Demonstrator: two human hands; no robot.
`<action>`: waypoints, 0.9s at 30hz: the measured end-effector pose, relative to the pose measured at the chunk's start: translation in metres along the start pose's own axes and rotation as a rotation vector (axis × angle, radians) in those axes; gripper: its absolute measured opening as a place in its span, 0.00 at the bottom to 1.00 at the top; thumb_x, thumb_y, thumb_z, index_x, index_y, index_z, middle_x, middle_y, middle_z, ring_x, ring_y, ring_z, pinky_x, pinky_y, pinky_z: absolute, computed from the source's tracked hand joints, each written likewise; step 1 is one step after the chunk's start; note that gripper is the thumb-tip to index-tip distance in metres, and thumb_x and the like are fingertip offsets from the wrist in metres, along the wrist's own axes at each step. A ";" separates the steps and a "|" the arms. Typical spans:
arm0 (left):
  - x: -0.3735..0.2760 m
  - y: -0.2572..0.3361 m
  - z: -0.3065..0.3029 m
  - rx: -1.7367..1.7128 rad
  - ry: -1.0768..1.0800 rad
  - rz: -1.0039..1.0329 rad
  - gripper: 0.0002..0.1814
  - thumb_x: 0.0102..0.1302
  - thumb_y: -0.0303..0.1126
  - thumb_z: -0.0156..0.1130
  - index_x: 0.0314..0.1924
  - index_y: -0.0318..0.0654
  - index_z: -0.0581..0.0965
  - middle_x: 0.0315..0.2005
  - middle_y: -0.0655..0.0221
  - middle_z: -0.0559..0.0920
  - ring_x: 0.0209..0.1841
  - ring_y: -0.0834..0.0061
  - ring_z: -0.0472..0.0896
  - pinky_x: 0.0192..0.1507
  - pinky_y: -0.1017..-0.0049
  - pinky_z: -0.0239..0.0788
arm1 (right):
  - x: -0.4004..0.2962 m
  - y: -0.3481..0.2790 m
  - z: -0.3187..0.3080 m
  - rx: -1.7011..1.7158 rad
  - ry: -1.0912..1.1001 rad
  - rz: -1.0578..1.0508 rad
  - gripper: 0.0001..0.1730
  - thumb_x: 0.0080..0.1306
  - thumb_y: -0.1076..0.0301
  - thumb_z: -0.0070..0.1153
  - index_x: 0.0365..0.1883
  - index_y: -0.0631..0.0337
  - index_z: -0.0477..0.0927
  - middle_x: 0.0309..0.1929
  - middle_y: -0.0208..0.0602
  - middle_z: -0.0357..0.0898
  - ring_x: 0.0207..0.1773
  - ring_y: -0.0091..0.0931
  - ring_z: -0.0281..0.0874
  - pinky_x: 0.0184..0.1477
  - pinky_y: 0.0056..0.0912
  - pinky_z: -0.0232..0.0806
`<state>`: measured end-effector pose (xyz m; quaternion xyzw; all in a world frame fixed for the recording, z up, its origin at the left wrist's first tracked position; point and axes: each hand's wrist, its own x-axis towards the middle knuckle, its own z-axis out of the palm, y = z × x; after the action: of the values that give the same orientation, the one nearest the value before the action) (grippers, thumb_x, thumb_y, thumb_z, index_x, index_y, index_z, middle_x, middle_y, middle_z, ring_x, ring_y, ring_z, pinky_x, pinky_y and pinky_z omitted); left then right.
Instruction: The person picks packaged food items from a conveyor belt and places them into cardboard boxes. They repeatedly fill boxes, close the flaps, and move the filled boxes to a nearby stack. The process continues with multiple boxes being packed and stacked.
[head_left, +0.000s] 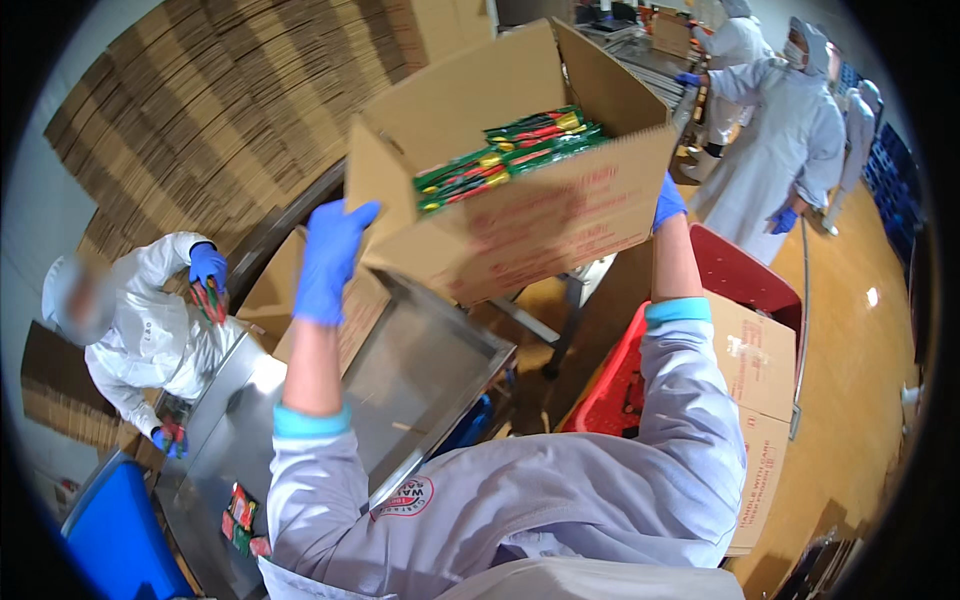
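Note:
A cardboard box (555, 202) with its flaps up is held out in front of me, tilted, between my two gloved hands. Rows of green and red foil packets (510, 154) lie inside it. My left hand (330, 255), in a blue glove, grips the box's left end with the thumb pointing toward it. At the right end, my right hand (667, 201) holds on, its fingers partly hidden behind the cardboard. Below the box is a stainless steel table (420, 360), and another open carton (281, 281) stands at its far side.
Loose packets (241, 517) lie on the steel table near a blue bin (124, 532). A co-worker (161, 322) at left holds packets. A red crate (615, 382) and closed cartons (757, 420) stand at my right. Flattened cartons (232, 97) are stacked behind. More people (780, 135) stand at upper right.

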<state>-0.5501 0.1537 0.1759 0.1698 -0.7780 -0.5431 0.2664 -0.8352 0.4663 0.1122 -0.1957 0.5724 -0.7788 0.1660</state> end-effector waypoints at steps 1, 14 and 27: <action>0.030 0.000 0.030 0.169 -0.050 0.016 0.13 0.51 0.35 0.57 0.29 0.29 0.77 0.19 0.69 0.78 0.23 0.84 0.71 0.24 0.76 0.62 | 0.009 -0.013 -0.038 -0.415 0.082 -0.136 0.18 0.63 0.58 0.41 0.45 0.62 0.70 0.40 0.36 0.74 0.30 0.24 0.74 0.31 0.25 0.70; 0.066 -0.023 0.176 -0.429 -0.474 -0.086 0.21 0.62 0.40 0.46 0.51 0.33 0.68 0.42 0.59 0.75 0.36 0.73 0.78 0.32 0.81 0.68 | 0.030 0.113 0.041 -1.148 0.465 -0.671 0.59 0.39 0.57 0.67 0.64 0.50 0.42 0.66 0.51 0.30 0.67 0.50 0.28 0.58 0.64 0.37; -0.072 -0.231 0.061 -0.388 -0.069 -0.530 0.17 0.61 0.36 0.51 0.48 0.38 0.70 0.35 0.65 0.78 0.30 0.77 0.77 0.28 0.84 0.64 | -0.172 0.138 -0.127 -1.401 1.061 0.254 0.57 0.41 0.49 0.65 0.62 0.63 0.45 0.63 0.61 0.36 0.67 0.50 0.26 0.59 0.62 0.29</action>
<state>-0.5351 0.1580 -0.0728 0.2940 -0.5972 -0.7371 0.1167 -0.7439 0.6138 -0.0735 0.1992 0.9365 -0.2137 -0.1939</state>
